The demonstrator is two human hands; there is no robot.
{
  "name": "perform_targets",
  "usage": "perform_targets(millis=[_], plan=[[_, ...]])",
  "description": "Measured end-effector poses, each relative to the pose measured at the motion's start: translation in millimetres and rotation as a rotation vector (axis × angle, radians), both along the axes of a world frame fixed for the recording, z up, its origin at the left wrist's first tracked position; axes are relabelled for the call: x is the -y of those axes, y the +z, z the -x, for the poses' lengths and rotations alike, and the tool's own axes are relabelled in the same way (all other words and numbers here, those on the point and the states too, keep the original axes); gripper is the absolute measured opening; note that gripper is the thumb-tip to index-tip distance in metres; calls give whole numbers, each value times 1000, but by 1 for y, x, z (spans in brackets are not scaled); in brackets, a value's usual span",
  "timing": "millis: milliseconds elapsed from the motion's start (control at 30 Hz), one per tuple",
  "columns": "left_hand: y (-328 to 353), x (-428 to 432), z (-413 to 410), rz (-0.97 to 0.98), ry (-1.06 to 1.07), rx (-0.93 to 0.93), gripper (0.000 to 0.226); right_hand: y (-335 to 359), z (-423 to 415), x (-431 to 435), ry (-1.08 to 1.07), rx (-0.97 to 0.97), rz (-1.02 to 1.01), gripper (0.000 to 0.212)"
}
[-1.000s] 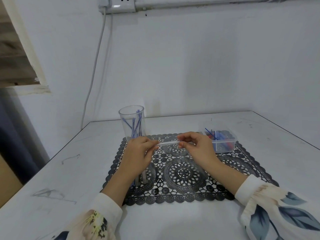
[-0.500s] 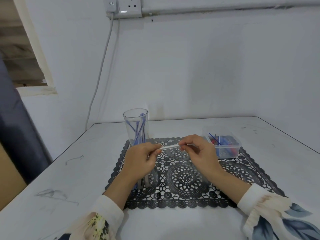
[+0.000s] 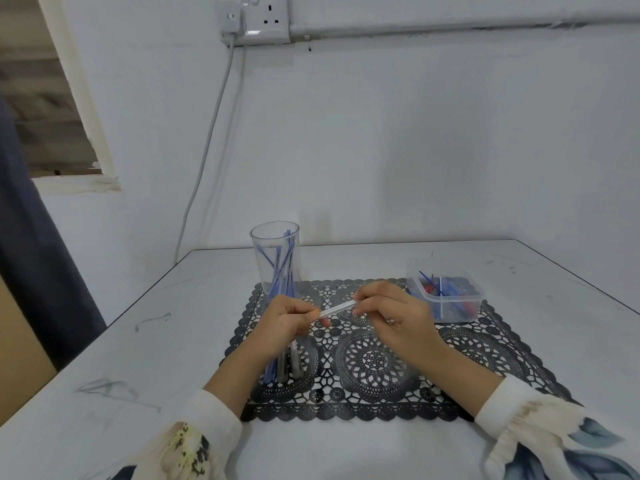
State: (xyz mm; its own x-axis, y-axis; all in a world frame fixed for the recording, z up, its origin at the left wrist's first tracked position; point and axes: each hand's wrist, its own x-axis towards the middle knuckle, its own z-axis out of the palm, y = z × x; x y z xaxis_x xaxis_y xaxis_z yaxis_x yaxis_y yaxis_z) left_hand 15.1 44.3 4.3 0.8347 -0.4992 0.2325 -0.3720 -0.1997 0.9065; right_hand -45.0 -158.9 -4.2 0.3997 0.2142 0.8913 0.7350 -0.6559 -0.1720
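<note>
Between left hand (image 3: 284,320) and right hand (image 3: 391,315), both pinching, spans clear pen barrel (image 3: 336,308).

It looks like a plain room at home: bare white walls, a wall socket (image 3: 266,20) with a cable (image 3: 207,143), and a white counter (image 3: 173,323) under a black lace mat (image 3: 374,358).

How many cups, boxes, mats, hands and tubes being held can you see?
clear cup: 1
plastic box: 1
black lace mat: 1
clear tube, pinched at both ends: 1
hands: 2, left hand and right hand
Total: 6
</note>
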Motion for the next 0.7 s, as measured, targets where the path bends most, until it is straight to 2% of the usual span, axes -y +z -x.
perform_targets(millis=[133,300,467,700], plan=[[2,-1,5,62,-68,-58,25,2,0,0,-1,83,100,13],[-1,-2,3,38,-17,-12,24,1,-3,5,-18,86,133,13],[-4,-2,0,16,-7,19,22,0,-6,8,-56,108,301,15],[-5,-1,-2,-50,28,70,26,1,0,7,-111,-201,117,33]])
